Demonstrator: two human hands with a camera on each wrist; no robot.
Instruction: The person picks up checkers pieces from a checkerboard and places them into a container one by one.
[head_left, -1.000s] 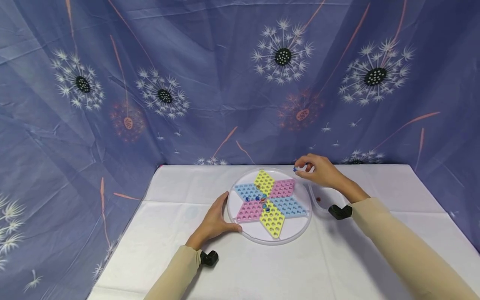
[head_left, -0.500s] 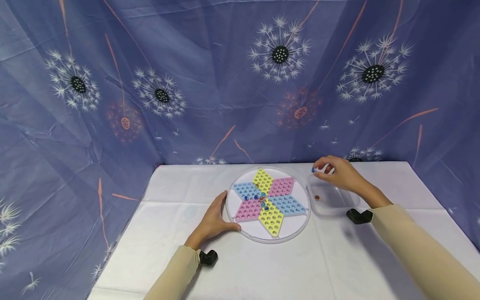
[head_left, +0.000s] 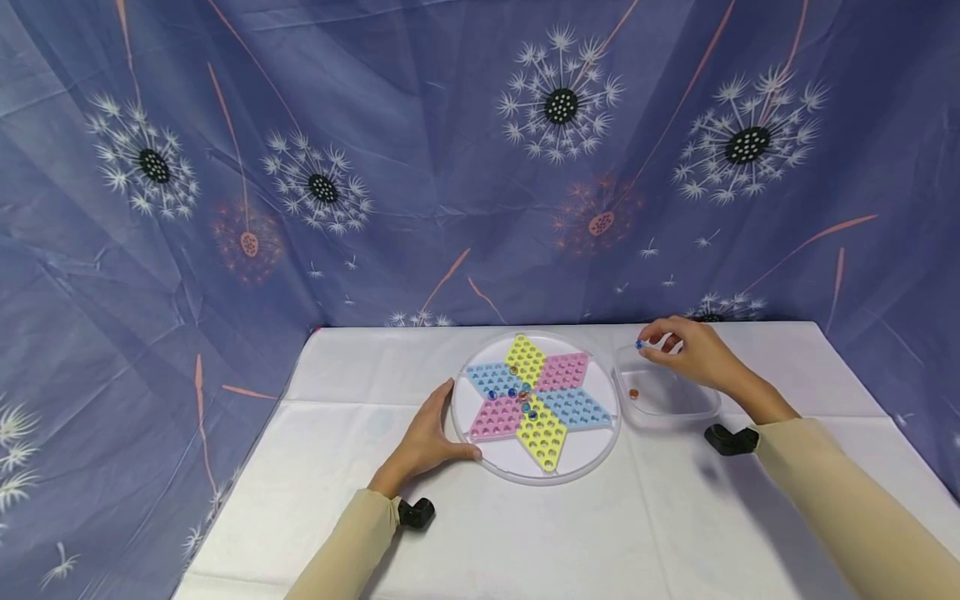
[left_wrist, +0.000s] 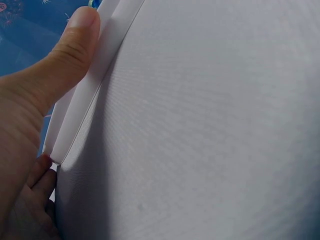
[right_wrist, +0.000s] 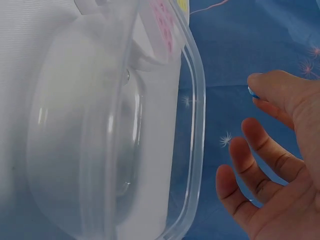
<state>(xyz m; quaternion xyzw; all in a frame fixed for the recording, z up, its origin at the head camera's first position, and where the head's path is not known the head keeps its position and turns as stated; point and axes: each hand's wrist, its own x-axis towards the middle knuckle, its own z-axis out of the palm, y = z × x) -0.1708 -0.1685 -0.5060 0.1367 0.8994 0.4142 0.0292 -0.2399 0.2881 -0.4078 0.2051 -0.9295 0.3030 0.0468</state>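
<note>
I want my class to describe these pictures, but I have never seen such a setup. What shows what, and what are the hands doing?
No machine here: a person wears three cameras. The wide picture comes from the head; the close-ups come from each wrist. On the white tablecloth lies a round clear plastic board with a pink, blue and yellow star of holes, some marbles at its centre. Beside it stands a clear plastic tub with one reddish marble inside. The left hand rests on the board's rim. The right hand pinches a small blue marble above the tub.
</note>
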